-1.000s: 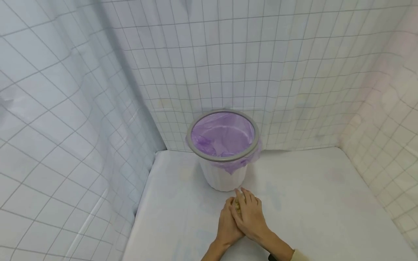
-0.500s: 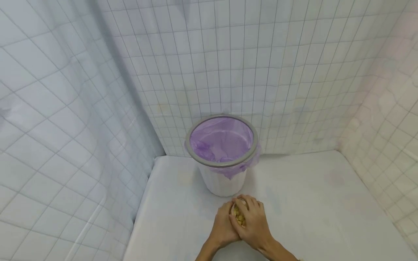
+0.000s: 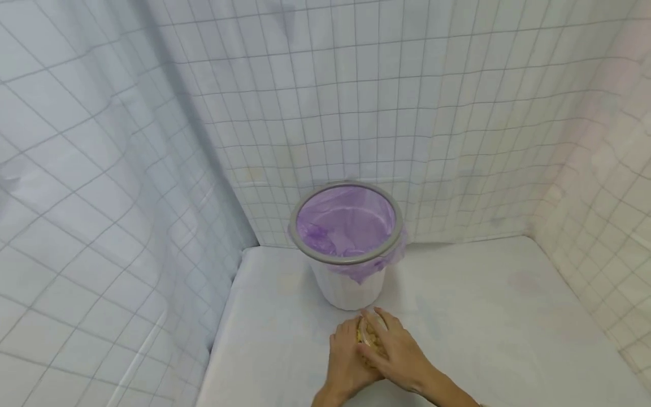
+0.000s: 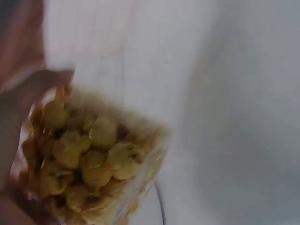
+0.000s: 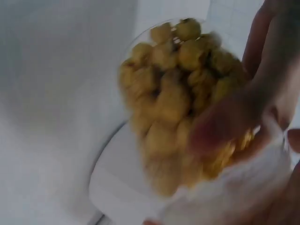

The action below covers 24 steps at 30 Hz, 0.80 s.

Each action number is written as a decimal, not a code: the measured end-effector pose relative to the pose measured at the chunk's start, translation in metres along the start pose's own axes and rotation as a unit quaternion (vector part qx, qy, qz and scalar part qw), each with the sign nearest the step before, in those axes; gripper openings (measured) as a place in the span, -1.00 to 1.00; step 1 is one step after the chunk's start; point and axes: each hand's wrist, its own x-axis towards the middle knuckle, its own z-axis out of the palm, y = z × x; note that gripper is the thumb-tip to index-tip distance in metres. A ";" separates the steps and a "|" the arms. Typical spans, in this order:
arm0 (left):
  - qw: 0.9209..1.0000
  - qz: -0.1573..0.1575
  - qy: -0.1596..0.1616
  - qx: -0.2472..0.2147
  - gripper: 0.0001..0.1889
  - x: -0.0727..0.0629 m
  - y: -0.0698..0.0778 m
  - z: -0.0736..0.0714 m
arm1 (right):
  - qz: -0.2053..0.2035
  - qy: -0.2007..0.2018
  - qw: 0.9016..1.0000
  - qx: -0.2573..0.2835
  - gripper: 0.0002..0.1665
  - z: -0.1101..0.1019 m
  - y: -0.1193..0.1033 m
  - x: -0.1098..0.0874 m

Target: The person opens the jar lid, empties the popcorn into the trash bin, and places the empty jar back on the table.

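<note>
Both hands hold a clear container of golden popcorn (image 3: 375, 337) low in the head view, just in front of the bin. My left hand (image 3: 347, 359) grips its left side. My right hand (image 3: 404, 357) curves over it from the right, with the fingers around its far end. Round popped pieces show through the clear wall of the popcorn container (image 4: 89, 154) in the left wrist view, beside the left thumb. In the right wrist view the right thumb lies across the popcorn container (image 5: 164, 103). A blurred whitish part (image 5: 229, 197) shows below that thumb; what it is I cannot tell.
A white ribbed bin (image 3: 348, 291) with a grey rim (image 3: 346, 260) and a purple liner (image 3: 361, 226) stands upright just beyond the hands. A white surface (image 3: 483, 316) lies beneath it all. White grid-patterned sheets (image 3: 376, 113) hang at the back and both sides.
Both hands and the popcorn container sit slightly lower in the view. The container has turned between the hands, and more of it shows. The bin appears lower as the head view shifts.
</note>
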 end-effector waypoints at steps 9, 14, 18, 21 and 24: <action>0.995 -0.056 -0.030 -0.076 -0.19 -0.003 0.010 -0.004 | -0.070 0.135 0.986 -0.074 -0.61 0.015 -0.002 0.001; 0.893 -0.026 -0.241 -0.379 -0.27 0.001 -0.031 -0.042 | -0.280 0.073 0.957 -0.002 -0.46 0.007 0.003 0.003; 0.858 -0.023 -0.305 -0.412 -0.18 0.003 -0.049 -0.054 | -0.320 -0.002 0.947 0.035 -0.29 0.002 0.000 0.003; 0.908 -0.088 -0.230 -0.340 -0.02 -0.004 -0.044 -0.050 | -0.211 -0.016 0.976 0.052 -0.19 0.004 -0.008 0.000; 0.962 -0.132 -0.110 -0.210 0.07 -0.013 -0.032 -0.037 | -0.058 -0.014 0.997 0.042 -0.11 0.013 -0.020 0.002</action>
